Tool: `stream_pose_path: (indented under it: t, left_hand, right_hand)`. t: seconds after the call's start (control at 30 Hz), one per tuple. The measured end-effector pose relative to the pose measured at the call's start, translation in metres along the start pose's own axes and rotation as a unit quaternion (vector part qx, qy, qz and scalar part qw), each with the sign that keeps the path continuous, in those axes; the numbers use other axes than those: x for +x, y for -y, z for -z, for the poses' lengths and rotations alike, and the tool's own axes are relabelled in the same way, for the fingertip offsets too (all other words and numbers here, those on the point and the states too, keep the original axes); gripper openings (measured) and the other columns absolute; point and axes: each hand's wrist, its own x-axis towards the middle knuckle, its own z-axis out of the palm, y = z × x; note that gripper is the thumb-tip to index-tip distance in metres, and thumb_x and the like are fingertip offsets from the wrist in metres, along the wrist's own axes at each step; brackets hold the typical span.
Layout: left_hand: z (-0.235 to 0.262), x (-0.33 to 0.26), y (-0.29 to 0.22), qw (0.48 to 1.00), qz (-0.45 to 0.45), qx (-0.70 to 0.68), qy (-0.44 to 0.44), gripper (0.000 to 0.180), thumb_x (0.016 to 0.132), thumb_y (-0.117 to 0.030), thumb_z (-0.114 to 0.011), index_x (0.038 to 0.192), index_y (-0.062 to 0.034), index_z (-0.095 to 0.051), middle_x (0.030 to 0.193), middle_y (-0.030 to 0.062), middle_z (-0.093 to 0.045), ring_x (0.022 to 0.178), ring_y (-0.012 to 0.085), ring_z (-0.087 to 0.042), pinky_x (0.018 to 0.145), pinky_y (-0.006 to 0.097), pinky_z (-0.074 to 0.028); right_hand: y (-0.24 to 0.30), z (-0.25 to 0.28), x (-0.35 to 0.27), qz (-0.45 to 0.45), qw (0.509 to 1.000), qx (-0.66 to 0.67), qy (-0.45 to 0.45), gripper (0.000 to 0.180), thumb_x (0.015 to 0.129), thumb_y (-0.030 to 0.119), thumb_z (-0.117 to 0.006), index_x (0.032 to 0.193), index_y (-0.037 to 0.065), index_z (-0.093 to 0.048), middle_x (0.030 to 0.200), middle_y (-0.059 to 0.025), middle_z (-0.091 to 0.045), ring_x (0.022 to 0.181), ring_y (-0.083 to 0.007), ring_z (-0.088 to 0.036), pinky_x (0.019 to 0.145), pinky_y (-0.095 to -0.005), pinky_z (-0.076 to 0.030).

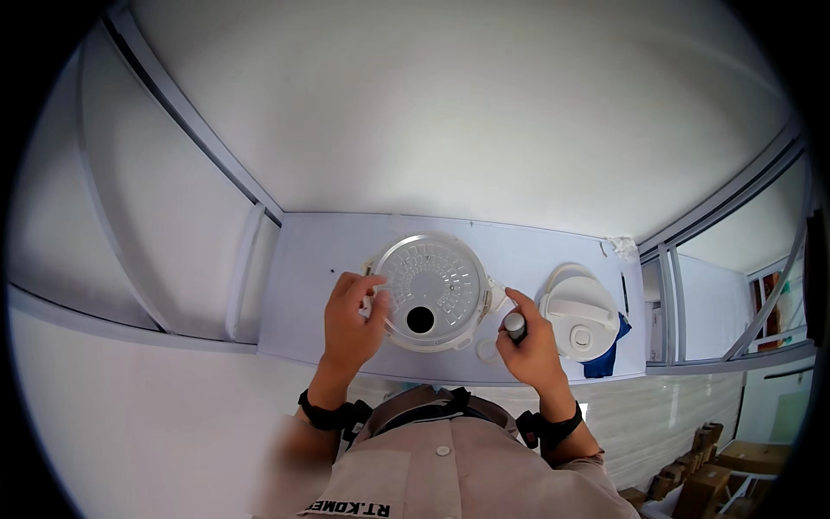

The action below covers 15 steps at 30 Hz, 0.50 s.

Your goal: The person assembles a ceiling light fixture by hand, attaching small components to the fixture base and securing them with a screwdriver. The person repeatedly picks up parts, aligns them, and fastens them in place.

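In front of me on the table lies a round white appliance body, like a rice cooker's, with a silver slotted metal plate point(429, 283) facing up. A round black opening point(420, 320) shows near the plate's front edge. My left hand point(353, 322) is over the body's left rim, its thumb apart from the fingers; the fingertips are slightly blurred and nothing shows between them. Beside the right rim, my right hand point(533, 346) is closed around a dark cylindrical handle with a grey end point(515, 325). The far end of that handle is hidden.
A white lid with a handle point(581, 316) sits to the right, partly over a blue cloth point(603, 362). A thin dark rod point(625, 292) lies by the table's right edge. A pale ring point(487, 350) rests near the front. White walls point(458, 112) stand behind the table point(303, 285).
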Motion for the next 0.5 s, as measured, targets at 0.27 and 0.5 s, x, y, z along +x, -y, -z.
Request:
stream_pose_path:
  t: [0.27, 0.5]
  left_hand:
    - [-0.040, 0.020, -0.038, 0.981, -0.075, 0.062, 0.165, 0.025, 0.091, -0.017, -0.075, 0.114, -0.0077, -0.075, 0.099, 0.0087, -0.068, 0.094, 0.0298, -0.068, 0.079, 0.041, -0.056]
    - [-0.071, 0.018, -0.037, 0.984, -0.051, 0.103, 0.139, 0.019, 0.092, -0.018, -0.074, 0.109, -0.0102, -0.074, 0.100, 0.0069, -0.068, 0.095, 0.0303, -0.068, 0.080, 0.042, -0.057]
  right_hand:
    - [0.006, 0.008, -0.006, 0.002, 0.999, 0.043, -0.030, 0.059, 0.083, -0.005, -0.063, 0.142, 0.001, -0.058, 0.084, -0.0055, -0.064, 0.075, -0.0127, -0.060, 0.072, -0.0278, -0.050]
    - [0.001, 0.014, -0.021, 0.033, 0.997, 0.055, -0.030, 0.058, 0.083, -0.007, -0.063, 0.140, 0.002, -0.060, 0.085, -0.0043, -0.064, 0.075, -0.0117, -0.059, 0.071, -0.0272, -0.049]
